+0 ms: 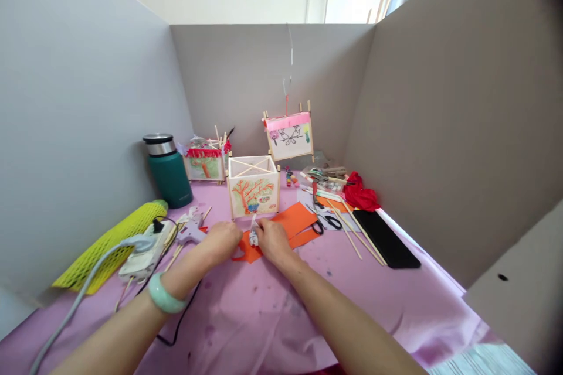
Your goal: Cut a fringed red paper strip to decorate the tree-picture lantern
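My left hand (223, 242), a jade-green bangle on its wrist, is closed low over the table, with its fingertips hidden. What it holds, if anything, cannot be seen. Just to the right, my right hand (273, 239) pinches a small crumpled white piece (254, 234), perhaps paper or plastic. Beneath and beside both hands lie sheets of orange paper (295, 218), some with cut edges. Directly behind them stands a lantern-like box (254, 194) with stick edges, crossed sticks on top and a drawn tree. A pale purple glue gun (192, 232) rests left of my left hand.
At left are a teal bottle (169, 173), yellow mesh (118, 240) and a corded power strip (143, 258). Scissors (328, 220), wooden sticks (358, 231), a black phone-like slab (387, 239) and red cloth (361, 193) lie right. A pink-topped lantern (289, 136) hangs behind; another box (204, 165) stands back left.
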A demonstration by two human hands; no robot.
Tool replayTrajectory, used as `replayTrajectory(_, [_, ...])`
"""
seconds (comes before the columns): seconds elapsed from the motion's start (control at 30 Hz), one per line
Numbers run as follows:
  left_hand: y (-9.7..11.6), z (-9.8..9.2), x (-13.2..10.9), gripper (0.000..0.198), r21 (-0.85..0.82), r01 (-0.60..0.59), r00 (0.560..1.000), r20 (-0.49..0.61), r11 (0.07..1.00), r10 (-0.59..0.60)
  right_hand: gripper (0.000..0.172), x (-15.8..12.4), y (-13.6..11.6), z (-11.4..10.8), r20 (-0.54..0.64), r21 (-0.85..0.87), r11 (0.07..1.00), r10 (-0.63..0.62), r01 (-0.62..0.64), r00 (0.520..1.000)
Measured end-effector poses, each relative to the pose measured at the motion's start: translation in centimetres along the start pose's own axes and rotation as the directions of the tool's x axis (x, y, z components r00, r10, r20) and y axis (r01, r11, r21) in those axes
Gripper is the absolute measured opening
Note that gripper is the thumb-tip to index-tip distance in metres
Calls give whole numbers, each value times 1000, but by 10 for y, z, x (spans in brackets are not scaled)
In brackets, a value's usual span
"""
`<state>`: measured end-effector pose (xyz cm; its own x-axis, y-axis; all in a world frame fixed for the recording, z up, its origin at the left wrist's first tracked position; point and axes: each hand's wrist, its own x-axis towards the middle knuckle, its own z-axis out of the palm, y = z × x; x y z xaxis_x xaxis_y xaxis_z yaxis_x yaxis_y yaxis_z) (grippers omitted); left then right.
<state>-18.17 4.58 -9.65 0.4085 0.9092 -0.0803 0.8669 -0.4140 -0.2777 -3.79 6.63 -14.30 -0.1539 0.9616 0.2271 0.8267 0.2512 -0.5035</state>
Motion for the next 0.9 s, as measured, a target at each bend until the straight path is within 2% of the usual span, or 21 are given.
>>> replayTrajectory(0.43, [-3, 3, 9, 28, 1, 29, 997, 65, 1000, -29, 23, -1, -2, -4, 17, -1, 1000, 17, -17, 1000])
replayTrajectory(0.57, [-12, 10, 12, 27, -16, 60, 997, 51, 998, -59, 23, -2, -3, -7, 33, -1, 1000, 24, -24, 999])
replayTrajectory(0.73, [-27, 19, 15, 20, -131, 100, 995, -12, 986, -103, 22, -3, -5, -12, 47, -3, 999, 41, -41, 998])
replayTrajectory(0.8, [-30, 16, 14, 17, -188, 112, 992, -41, 976, -121, 22, -3, -4, -13, 50, 3, 999, 40, -40, 998])
replayTrajectory(0.9, [-33, 6, 8, 10, -377, 111, 987, -67, 919, -147, 22, -4, -2, -12, 50, 24, 999, 21, -22, 999])
